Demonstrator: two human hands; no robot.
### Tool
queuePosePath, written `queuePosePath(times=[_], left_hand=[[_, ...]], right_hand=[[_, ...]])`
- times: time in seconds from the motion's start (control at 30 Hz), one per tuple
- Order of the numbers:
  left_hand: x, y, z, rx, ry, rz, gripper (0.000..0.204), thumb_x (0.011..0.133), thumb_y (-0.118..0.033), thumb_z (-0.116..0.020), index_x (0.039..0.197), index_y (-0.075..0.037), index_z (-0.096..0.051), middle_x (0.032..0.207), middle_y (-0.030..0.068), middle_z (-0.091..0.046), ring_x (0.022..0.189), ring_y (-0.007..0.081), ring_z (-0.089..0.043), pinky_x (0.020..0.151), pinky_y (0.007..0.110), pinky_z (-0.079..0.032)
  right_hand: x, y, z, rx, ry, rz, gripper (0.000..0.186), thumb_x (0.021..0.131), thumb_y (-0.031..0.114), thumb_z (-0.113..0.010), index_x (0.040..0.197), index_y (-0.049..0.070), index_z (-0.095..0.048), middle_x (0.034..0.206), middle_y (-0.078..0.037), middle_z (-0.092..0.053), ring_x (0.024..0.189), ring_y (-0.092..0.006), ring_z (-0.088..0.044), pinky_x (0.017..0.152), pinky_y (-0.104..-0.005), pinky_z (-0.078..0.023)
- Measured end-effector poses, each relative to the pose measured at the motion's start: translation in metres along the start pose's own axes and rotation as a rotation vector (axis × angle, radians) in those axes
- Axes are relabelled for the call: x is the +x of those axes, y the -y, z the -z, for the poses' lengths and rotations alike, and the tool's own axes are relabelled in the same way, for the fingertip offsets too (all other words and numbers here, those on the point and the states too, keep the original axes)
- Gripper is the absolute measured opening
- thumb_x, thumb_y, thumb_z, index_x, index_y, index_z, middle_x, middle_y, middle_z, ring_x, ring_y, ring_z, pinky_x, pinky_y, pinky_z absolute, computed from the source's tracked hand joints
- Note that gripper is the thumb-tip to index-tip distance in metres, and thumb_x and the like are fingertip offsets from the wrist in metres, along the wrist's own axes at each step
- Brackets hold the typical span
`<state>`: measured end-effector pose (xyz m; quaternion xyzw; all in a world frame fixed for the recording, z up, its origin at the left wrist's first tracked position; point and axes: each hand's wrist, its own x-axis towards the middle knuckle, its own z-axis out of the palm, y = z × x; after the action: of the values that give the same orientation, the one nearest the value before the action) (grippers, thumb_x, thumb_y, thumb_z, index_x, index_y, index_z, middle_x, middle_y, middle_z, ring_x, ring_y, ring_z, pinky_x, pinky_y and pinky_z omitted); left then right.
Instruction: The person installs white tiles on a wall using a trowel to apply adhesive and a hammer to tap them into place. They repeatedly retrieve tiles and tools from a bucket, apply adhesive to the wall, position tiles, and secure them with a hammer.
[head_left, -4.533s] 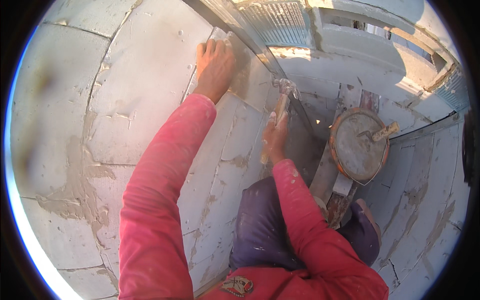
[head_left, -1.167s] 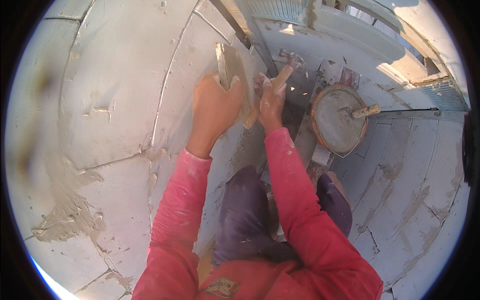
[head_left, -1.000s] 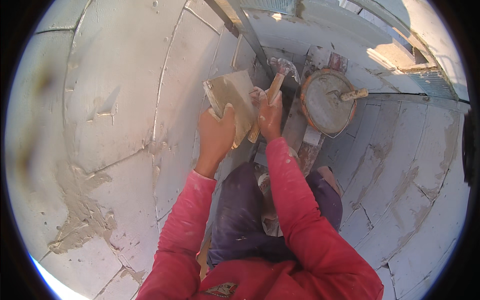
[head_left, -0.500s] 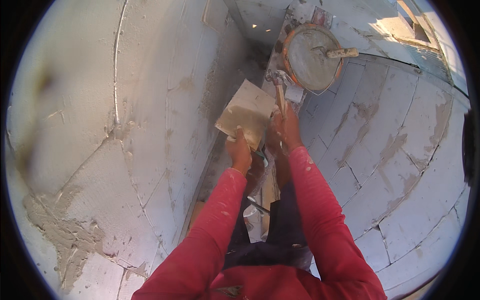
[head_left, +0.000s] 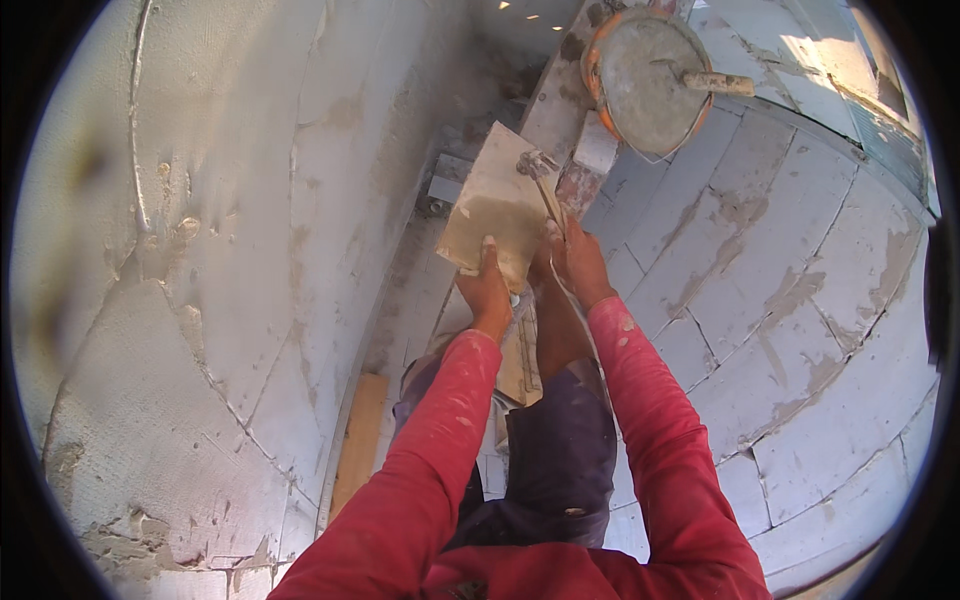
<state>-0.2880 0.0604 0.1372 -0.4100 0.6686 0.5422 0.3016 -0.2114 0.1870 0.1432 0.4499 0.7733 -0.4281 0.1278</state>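
Note:
In my left hand (head_left: 486,292) is a pale, square-faced block (head_left: 492,215), gripped at its near edge with the thumb on top. The face is brighter at its far part and shaded nearer me. My right hand (head_left: 582,258) is closed round the handle of a hammer (head_left: 538,166), whose mortar-crusted head is over the block's far right part. Whether the head touches the block I cannot tell. Beyond my right hand stands an orange-rimmed bucket (head_left: 598,98) filled with grey mortar (head_left: 645,90). A wooden-handled tool (head_left: 718,83) rests in it.
Pale block walls with mortar-smeared joints rise on the left (head_left: 250,330) and right (head_left: 760,270). A small white block (head_left: 597,145) lies beside the bucket. A wooden board (head_left: 357,440) is low along the left wall. My legs are below my arms.
The hammer has swung left from beside the block to over its face. My view has shifted, and the bucket sits higher and further right in it. Both hands keep their hold.

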Motion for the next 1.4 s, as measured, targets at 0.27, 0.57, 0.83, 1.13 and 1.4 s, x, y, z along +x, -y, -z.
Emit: queuePosePath(times=[0.27,0.57,0.83,1.13,1.4], left_hand=[[0.020,0.012,0.015,-0.057,0.023,-0.019,0.043,0.097,-0.013,-0.073,0.131,0.009,-0.058,0.124,0.0152,-0.067,0.105,0.0229,-0.069,0.086,0.036,-0.058],[0.022,0.030,0.016,-0.016,0.025,-0.006,0.044,0.098,-0.013,-0.072,0.133,0.009,-0.057,0.127,0.0166,-0.066,0.108,0.0232,-0.068,0.087,0.035,-0.057],[0.012,0.046,0.001,-0.009,0.050,-0.008,0.042,0.098,-0.012,-0.072,0.131,0.009,-0.058,0.124,0.0154,-0.067,0.105,0.0229,-0.069,0.087,0.035,-0.058],[0.011,0.054,-0.025,0.014,0.017,0.011,0.042,0.097,-0.015,-0.073,0.129,0.009,-0.058,0.122,0.0150,-0.067,0.104,0.0228,-0.069,0.087,0.035,-0.058],[-0.008,0.062,-0.039,0.020,0.030,-0.065,0.040,0.098,-0.014,-0.072,0.127,0.012,-0.059,0.121,0.0161,-0.068,0.100,0.0227,-0.070,0.083,0.035,-0.059]], right_hand=[[-0.010,-0.029,-0.038,-0.055,-0.045,0.032,0.044,0.104,0.022,-0.055,0.138,-0.006,-0.049,0.098,-0.034,-0.066,0.084,-0.0558,-0.061,0.076,-0.0588,-0.050],[-0.008,-0.036,-0.040,-0.016,-0.336,0.221,0.043,0.102,0.021,-0.056,0.135,-0.006,-0.050,0.105,-0.034,-0.065,0.095,-0.0521,-0.064,0.081,-0.0574,-0.051],[-0.011,-0.092,-0.052,0.047,-0.096,-0.133,0.041,0.101,0.024,-0.057,0.132,-0.004,-0.054,0.109,-0.034,-0.066,0.099,-0.0532,-0.063,0.085,-0.0554,-0.051],[0.007,-0.127,-0.052,0.118,-0.033,0.001,0.039,0.103,0.023,-0.055,0.130,-0.006,-0.052,0.103,-0.033,-0.067,0.091,-0.0536,-0.065,0.079,-0.0547,-0.052],[-0.010,-0.120,-0.030,0.095,-0.385,0.220,0.041,0.101,0.023,-0.057,0.130,-0.005,-0.052,0.099,-0.032,-0.067,0.092,-0.0534,-0.064,0.080,-0.0557,-0.052]])
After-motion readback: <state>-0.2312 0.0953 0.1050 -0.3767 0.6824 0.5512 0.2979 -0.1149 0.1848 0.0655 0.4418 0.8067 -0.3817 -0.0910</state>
